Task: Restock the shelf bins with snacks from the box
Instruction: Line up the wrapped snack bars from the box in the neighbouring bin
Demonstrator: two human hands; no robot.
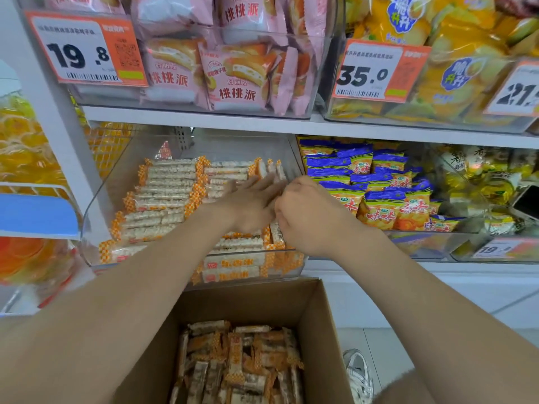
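Bars (pixel 166 185) are stacked in rows in the bin (pixel 96 217), and more remain in the box (pixel 320 310) below it. If the upright bars at the right end are released before being wedged, they may topple across the rows or slip over the front wall. Crushing is likely if they are pressed hard. The left hand (pixel 250 202) is held flat over the stack, fingers straight and blurred. The right hand (pixel 306 217) is curled, fingers apparently clamped on the upright bars.

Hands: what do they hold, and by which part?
Right hand seems to grip bars by their upper ends; left hand lies flat, holding nothing.
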